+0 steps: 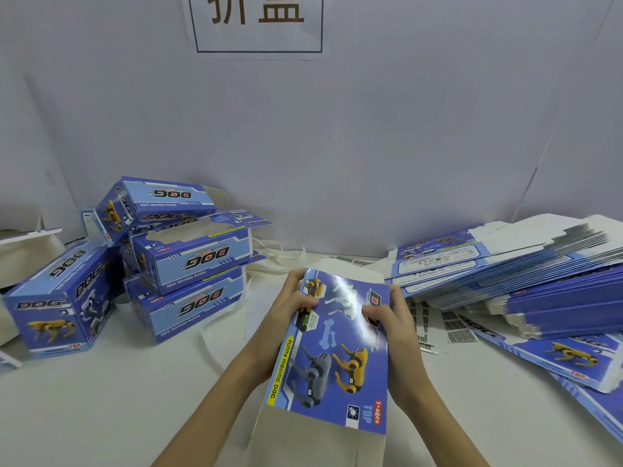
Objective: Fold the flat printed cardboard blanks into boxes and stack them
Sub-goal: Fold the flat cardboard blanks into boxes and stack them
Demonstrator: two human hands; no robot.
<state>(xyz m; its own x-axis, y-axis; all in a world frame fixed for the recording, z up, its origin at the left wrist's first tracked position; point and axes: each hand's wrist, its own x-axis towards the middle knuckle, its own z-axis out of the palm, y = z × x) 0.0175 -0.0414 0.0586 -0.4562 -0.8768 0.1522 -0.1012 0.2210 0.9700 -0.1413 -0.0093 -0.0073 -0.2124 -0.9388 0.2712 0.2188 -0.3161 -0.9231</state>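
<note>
We hold one cardboard blank (pixel 332 352) over the middle of the white bench (pixel 118 406), its printed blue face with the toy dogs turned up and its plain flaps hanging toward us. Our left hand (pixel 286 315) grips the blank's left edge near the far end, fingers curled over the print, and our right hand (pixel 392 332) grips the right edge, thumb on the face. Left of the blank stands the pile of folded boxes (pixel 188 261); we count four plainly: one upright box (pixel 57 308) nearest the bench's left edge, two stacked flat beside it, one tilted on top. Parts of others behind them are hidden. Right of the blank a slumped stack of flat blanks (pixel 526 281) fans out, too many to count. Loose barcode labels (pixel 455 326) lie between blank and stack. Beyond the blank, a wall sign (pixel 256 25) hangs.
</note>
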